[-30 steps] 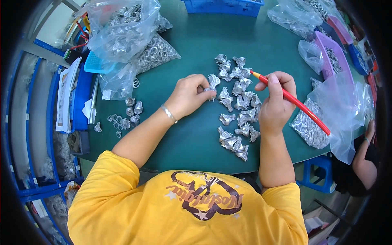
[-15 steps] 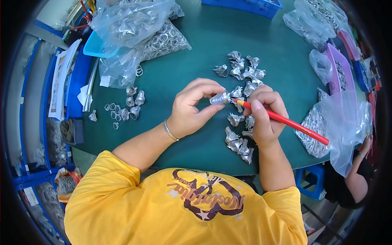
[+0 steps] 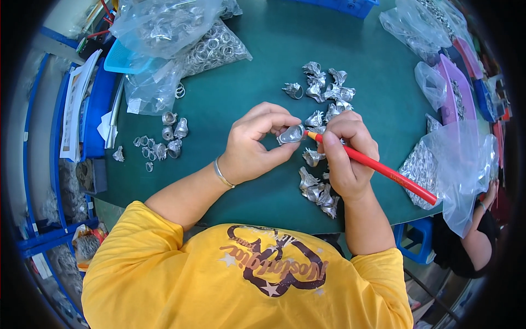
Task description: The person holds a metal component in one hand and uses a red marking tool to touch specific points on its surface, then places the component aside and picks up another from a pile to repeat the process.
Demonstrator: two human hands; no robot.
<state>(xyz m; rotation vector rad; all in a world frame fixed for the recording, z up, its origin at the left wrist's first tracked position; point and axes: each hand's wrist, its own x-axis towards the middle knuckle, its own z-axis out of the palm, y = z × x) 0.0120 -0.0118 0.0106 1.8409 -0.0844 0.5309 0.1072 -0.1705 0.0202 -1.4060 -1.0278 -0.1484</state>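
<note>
Between the thumb and fingers of my left hand (image 3: 253, 140) is a chunky silver metal ring (image 3: 292, 134), its smooth broad face turned up. My right hand (image 3: 352, 156) grips a red pencil (image 3: 392, 175) like a pen. The pencil's tip is at the ring's right edge; whether it touches I cannot tell. Beyond and beside my right hand lie several ornate silver rings (image 3: 316, 88), and more of them (image 3: 318, 192) sit nearer me. Off to the left is a group of plainer and thin silver rings (image 3: 169, 140).
Clear bags of rings (image 3: 213, 46) lie at the far left by a light-blue basket (image 3: 123, 57). A blue bin with papers (image 3: 82, 104) stands at the left edge. Right are a purple tray (image 3: 450, 93) and a filled bag (image 3: 419, 172). Another person's arm (image 3: 482, 214) shows beyond.
My left hand has turned the ring, so its smooth face now shows more. The right hand and pencil have shifted slightly left. The view has moved a little.
</note>
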